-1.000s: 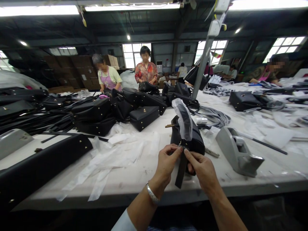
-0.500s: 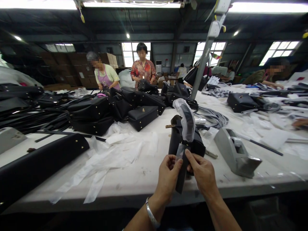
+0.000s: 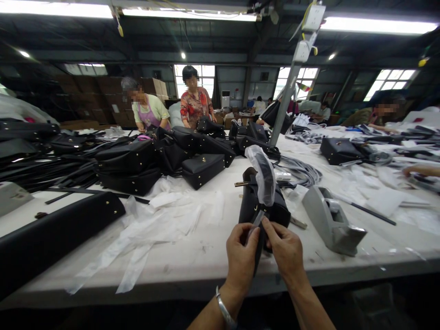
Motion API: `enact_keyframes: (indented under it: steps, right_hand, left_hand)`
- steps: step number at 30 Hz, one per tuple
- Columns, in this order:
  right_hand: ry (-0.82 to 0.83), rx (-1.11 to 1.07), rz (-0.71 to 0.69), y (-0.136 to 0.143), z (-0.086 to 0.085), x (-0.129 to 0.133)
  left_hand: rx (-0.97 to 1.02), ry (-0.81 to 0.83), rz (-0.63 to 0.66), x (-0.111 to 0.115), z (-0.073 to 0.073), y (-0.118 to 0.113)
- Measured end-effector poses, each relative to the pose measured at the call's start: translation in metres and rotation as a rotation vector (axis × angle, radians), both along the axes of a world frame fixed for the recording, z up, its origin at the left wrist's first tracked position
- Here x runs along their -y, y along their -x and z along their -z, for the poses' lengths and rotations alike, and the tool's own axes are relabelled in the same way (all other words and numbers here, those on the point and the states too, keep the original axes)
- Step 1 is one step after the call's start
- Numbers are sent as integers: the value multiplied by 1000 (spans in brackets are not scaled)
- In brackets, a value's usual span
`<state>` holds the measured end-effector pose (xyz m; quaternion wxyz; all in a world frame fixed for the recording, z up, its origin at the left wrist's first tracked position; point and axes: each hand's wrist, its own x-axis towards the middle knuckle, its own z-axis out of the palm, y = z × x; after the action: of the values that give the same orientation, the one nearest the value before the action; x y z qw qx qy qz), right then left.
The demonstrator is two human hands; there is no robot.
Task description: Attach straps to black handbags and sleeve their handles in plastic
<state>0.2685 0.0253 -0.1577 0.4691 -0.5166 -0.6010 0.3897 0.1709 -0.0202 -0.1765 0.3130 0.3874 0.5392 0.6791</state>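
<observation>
A black handbag (image 3: 247,210) stands near the table's front edge, its arched handle (image 3: 265,176) wrapped in translucent plastic. In front of the bag, a black strap (image 3: 258,259) hangs between my hands, with a piece of clear film (image 3: 256,221) at its upper part. My left hand (image 3: 241,254) is closed around the strap from the left, thumb on top. From the right, my right hand (image 3: 288,251) pinches the strap and film at the upper edge. The fingers partly hide the strap, and whether the film goes fully around it I cannot tell.
A grey tape dispenser (image 3: 332,222) stands to the right. White plastic wrappers (image 3: 165,224) lie left of my hands. Black bags (image 3: 202,169) are piled behind, and a long black bag (image 3: 65,238) lies at the left. A metal post (image 3: 287,96) rises mid-table. Several co-workers stand beyond.
The film on the strap now looks narrower and folded, and the strap has turned more edge-on. My right hand has shifted slightly left and down. The view has moved a little.
</observation>
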Motion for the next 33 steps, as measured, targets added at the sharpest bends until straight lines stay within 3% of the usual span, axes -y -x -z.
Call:
enact_keyframes:
  steps: [3,11,16,19,22,25,28,30,33]
  right_hand:
    - [33,-53,-16,-1,-1,-1]
    - [175,-258,-191,-5,-10,1]
    - [74,-18,-227,-2,-15,7]
    - [50,43,-201,-2,-14,7]
    - [107,-43,-239,-5,-11,5]
    - [202,-168,-297,-10,-10,4]
    - [250,-258,-321,-11,-12,3]
    - [252,-278,-318,-9,-13,2]
    - [226,-282,-304,-6,-13,1]
  left_hand:
    - [-304,-76,-44,3,-2,7]
    - [-1130,-223,35,13,-3,32]
    - [-1421,-303,80,19,-12,49]
    - [-1461,-333,120,26,-5,52]
    - [-1371,-296,173,40,12,52]
    - [-1080,-188,189,57,22,56]
    - [-639,-4,42,63,10,62]
    - [-341,112,21,60,-5,62]
    - [-5,236,309,52,-20,55]
